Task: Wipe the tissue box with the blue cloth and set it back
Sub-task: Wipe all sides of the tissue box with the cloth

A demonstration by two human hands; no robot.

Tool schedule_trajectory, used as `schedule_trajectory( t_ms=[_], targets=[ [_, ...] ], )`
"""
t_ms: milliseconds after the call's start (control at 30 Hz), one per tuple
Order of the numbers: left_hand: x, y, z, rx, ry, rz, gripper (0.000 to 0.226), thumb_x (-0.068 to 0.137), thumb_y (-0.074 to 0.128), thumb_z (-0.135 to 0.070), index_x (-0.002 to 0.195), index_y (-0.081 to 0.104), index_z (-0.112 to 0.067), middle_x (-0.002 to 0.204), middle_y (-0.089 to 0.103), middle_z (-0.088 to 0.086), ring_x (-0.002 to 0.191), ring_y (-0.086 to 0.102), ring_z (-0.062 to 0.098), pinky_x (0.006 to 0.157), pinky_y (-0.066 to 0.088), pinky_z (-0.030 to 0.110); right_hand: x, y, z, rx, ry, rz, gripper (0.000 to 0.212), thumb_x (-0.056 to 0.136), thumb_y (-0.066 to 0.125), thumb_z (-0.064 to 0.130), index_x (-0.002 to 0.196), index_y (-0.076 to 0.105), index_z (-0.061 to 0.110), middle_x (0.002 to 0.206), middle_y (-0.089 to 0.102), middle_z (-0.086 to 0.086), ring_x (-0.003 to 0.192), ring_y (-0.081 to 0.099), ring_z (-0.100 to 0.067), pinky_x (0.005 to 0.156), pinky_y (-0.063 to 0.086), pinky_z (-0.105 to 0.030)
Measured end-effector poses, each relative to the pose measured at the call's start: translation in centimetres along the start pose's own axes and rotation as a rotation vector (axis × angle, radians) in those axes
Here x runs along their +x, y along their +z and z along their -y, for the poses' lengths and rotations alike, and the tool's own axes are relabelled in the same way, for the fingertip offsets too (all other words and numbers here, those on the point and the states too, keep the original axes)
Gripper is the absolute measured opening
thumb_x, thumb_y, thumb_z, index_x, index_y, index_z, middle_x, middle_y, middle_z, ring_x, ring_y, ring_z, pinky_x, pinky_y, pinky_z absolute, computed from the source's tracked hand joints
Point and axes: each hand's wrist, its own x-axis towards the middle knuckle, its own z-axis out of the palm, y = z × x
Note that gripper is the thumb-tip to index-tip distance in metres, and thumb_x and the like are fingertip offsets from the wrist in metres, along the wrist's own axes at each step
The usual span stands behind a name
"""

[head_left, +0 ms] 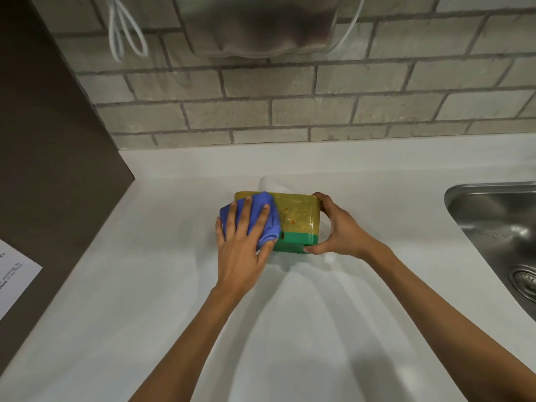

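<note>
A yellow and green tissue box (298,219) rests on the white counter (145,271), near the back wall. The blue cloth (271,224) lies bunched over the box's left half. My left hand (242,242) presses flat on the cloth, fingers spread. Gripping the box's right end is my right hand (338,227), thumb at the near green corner and fingers over the far corner. A white tissue (272,184) shows just behind the box.
A steel sink (499,227) with a drain is set into the counter at the right. A grey brick wall (290,111) rises behind, with a metal dispenser (255,24) and white cords (124,36) hanging on it. A dark panel (43,140) bearing a paper sheet (11,282) stands at the left.
</note>
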Motion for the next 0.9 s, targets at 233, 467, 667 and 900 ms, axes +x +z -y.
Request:
schedule_trajectory(
  t_ms=[233,467,667,900],
  targets=[
    [1.6,0.1,-1.0,0.067,0.055,-0.036,0.055,0.087,0.041,-0.040,0.136,0.049,-0.016,0.144,0.046,0.017,0.132,0.041,0.044,0.105,0.034,0.061,0.0,-0.3,-0.5,0.012,0.009,-0.015,0.107,0.049,0.089,0.023,0.137,0.029,0.019,0.127,0.053,0.001,0.122,0.049,-0.014,0.104,0.041,-0.032],
    [1.9,-0.5,0.9,-0.117,-0.141,-0.052,0.062,0.089,0.027,-0.049,0.140,0.043,-0.018,0.152,0.035,0.015,0.136,0.032,0.043,0.113,0.031,0.052,-0.2,0.0,-0.3,0.043,0.013,-0.012,0.103,0.048,0.089,0.023,0.134,0.032,0.024,0.125,0.055,0.000,0.121,0.049,-0.014,0.101,0.042,-0.030],
    [2.6,-1.0,0.3,-0.259,-0.158,0.004,0.097,0.072,0.007,-0.083,0.143,0.038,-0.024,0.158,0.021,0.011,0.144,0.017,0.035,0.119,0.016,0.047,-0.2,0.0,-0.2,0.034,0.025,-0.013,0.109,0.048,0.089,0.022,0.138,0.029,0.018,0.128,0.054,-0.002,0.123,0.049,-0.017,0.105,0.042,-0.039],
    [3.2,-0.3,-1.2,-0.023,-0.152,-0.062,0.053,0.092,0.049,-0.037,0.140,0.044,-0.015,0.149,0.039,0.018,0.132,0.039,0.044,0.107,0.034,0.053,-0.1,0.1,-0.2,0.019,0.019,-0.007,0.107,0.049,0.089,0.024,0.138,0.029,0.018,0.126,0.054,-0.001,0.121,0.050,-0.017,0.105,0.043,-0.038]
  ],
)
